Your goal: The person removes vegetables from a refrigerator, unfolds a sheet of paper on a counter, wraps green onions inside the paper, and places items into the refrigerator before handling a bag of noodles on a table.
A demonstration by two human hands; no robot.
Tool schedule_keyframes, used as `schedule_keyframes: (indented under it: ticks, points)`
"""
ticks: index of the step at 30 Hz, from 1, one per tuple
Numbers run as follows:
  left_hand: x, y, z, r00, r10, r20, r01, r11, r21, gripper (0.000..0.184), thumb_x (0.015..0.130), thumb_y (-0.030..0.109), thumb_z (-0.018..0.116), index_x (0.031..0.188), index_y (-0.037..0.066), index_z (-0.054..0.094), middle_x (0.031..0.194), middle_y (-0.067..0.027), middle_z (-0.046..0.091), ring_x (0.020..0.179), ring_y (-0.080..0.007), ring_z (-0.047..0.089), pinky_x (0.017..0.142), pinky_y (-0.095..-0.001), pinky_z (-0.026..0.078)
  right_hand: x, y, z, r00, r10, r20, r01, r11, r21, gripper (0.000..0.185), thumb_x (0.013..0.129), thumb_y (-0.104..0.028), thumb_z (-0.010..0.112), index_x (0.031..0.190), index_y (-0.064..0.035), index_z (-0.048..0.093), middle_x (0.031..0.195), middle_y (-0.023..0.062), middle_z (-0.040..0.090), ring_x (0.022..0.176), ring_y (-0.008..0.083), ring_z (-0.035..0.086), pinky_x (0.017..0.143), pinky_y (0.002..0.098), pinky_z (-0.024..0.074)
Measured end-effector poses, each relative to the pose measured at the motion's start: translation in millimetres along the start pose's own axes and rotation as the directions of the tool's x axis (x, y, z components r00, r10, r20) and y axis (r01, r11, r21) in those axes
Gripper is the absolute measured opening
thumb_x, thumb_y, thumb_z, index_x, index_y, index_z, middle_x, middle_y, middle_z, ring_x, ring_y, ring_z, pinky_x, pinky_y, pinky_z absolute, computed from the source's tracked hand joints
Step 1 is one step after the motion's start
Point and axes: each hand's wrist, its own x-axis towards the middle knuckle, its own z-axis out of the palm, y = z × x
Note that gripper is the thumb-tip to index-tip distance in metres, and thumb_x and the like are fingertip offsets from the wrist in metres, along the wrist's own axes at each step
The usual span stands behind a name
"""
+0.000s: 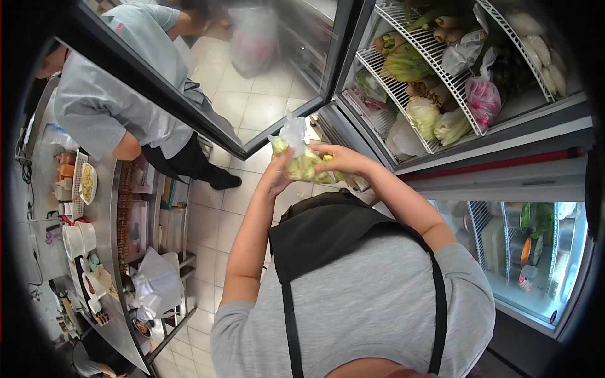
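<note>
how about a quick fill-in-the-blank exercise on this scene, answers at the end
1. The left hand and right hand are both on a see-through plastic ____ with pale green vegetables.
2. The apron over the grey shirt is ____.
3. The upper fridge's glass door stands ____.
4. The wire shelves in that fridge are ____.

Missing words: bag; black; open; white.

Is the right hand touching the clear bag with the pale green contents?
Touching: the head view shows the right hand with its fingers laid against the bag, no gap showing.
</note>
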Motion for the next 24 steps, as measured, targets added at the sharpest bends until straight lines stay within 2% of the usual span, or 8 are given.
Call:
schedule_keyframes:
  ticks: [2, 4, 5, 7, 8, 11, 14, 24]
  points:
    - [-0.2, -4.8, -5.3, 0.995, 0.038, -0.096, -0.038, 0.999, -0.001, 0.056, 0.087, 0.035, 0.049, 0.132, 0.012, 0.025, 0.126, -0.0096, 0.042, 0.111, -0.0266, 0.048, 0.087, -0.0454, 0.044, 4.9, -19.7, -17.0, 0.995, 0.083, -0.056, -0.091, 0.982, -0.164, 0.057, 0.077, -0.031, 0.066, 0.124, -0.0044, 0.047, 0.110, 0.0069, 0.055, 0.100, 0.0146, 0.050, 0.087, 0.0275, 0.0392]
    - [-1.0, -8.6, -15.4, 0.992, 0.046, -0.118, -0.052, 0.998, -0.046, 0.053, 0.087, 0.033, 0.049, 0.131, 0.011, 0.028, 0.124, -0.0109, 0.044, 0.110, -0.0274, 0.049, 0.087, -0.0454, 0.044, 13.4, -11.1, -55.7, 0.922, 0.062, -0.382, -0.083, 0.996, -0.038, 0.049, 0.077, -0.035, 0.064, 0.114, -0.0047, 0.055, 0.104, 0.0081, 0.058, 0.095, 0.0139, 0.053, 0.086, 0.0268, 0.0395]
    - [-1.3, -11.5, -21.9, 0.991, 0.048, -0.128, -0.057, 0.996, -0.068, 0.052, 0.088, 0.033, 0.049, 0.131, 0.010, 0.029, 0.124, -0.0115, 0.045, 0.109, -0.0278, 0.049, 0.087, -0.0455, 0.044, 15.6, -6.7, -85.2, 0.767, -0.075, -0.637, -0.174, 0.932, -0.319, 0.049, 0.077, -0.033, 0.064, 0.113, -0.0025, 0.054, 0.100, 0.0095, 0.060, 0.084, 0.0139, 0.057, 0.078, 0.0277, 0.0442]
    - [-5.2, -23.6, -41.2, 0.994, 0.036, -0.105, -0.057, 0.977, -0.205, 0.054, 0.086, 0.036, 0.050, 0.130, 0.010, 0.031, 0.122, -0.0146, 0.046, 0.107, -0.0292, 0.051, 0.087, -0.0445, 0.045, 19.4, 6.3, -159.2, 0.415, 0.152, -0.897, 0.001, 0.986, 0.167, 0.051, 0.072, -0.035, 0.068, 0.104, 0.0033, 0.053, 0.097, 0.0142, 0.059, 0.083, 0.0199, 0.055, 0.073, 0.0314, 0.0438]
    - [-5.6, -25.1, -47.2, 0.995, 0.040, -0.089, -0.062, 0.961, -0.270, 0.055, 0.085, 0.038, 0.050, 0.130, 0.011, 0.032, 0.122, -0.0162, 0.047, 0.106, -0.0299, 0.052, 0.087, -0.0440, 0.045, 28.5, 87.0, -252.2, 0.264, 0.006, -0.964, 0.074, 0.997, 0.026, 0.049, 0.071, -0.032, 0.068, 0.101, 0.0034, 0.053, 0.095, 0.0147, 0.058, 0.079, 0.0205, 0.054, 0.072, 0.0323, 0.0438]
    - [-12.6, -23.1, -47.8, 1.000, -0.010, -0.001, 0.008, 0.886, -0.463, 0.062, 0.082, 0.047, 0.052, 0.130, 0.011, 0.034, 0.121, -0.0205, 0.047, 0.102, -0.0327, 0.054, 0.085, -0.0463, 0.046, -8.9, 12.1, -292.4, -0.289, 0.017, -0.957, -0.323, 0.939, 0.115, 0.040, 0.078, -0.026, 0.062, 0.106, 0.0023, 0.057, 0.109, 0.0165, 0.056, 0.096, 0.0254, 0.054, 0.082, 0.0332, 0.0429]
    - [-14.9, -18.1, -31.8, 0.983, 0.081, 0.163, 0.020, 0.841, -0.540, 0.070, 0.078, 0.056, 0.051, 0.132, 0.015, 0.031, 0.122, -0.0230, 0.044, 0.098, -0.0376, 0.054, 0.076, -0.0605, 0.045, -17.2, 32.2, -347.1, -0.371, 0.077, -0.925, -0.280, 0.941, 0.191, 0.039, 0.077, -0.024, 0.063, 0.106, 0.0023, 0.057, 0.109, 0.0154, 0.056, 0.096, 0.0243, 0.054, 0.082, 0.0325, 0.0428]
    - [41.8, -24.6, -14.0, 0.989, 0.058, 0.136, 0.039, 0.785, -0.618, 0.068, 0.079, 0.057, 0.046, 0.129, 0.012, 0.034, 0.120, -0.0195, 0.047, 0.088, -0.0343, 0.058, 0.071, -0.0549, 0.050, -13.4, 85.0, -376.0, -0.326, 0.064, -0.943, -0.118, 0.987, 0.108, 0.037, 0.074, -0.015, 0.066, 0.106, 0.0022, 0.058, 0.107, 0.0120, 0.058, 0.094, 0.0209, 0.054, 0.082, 0.0299, 0.0425]
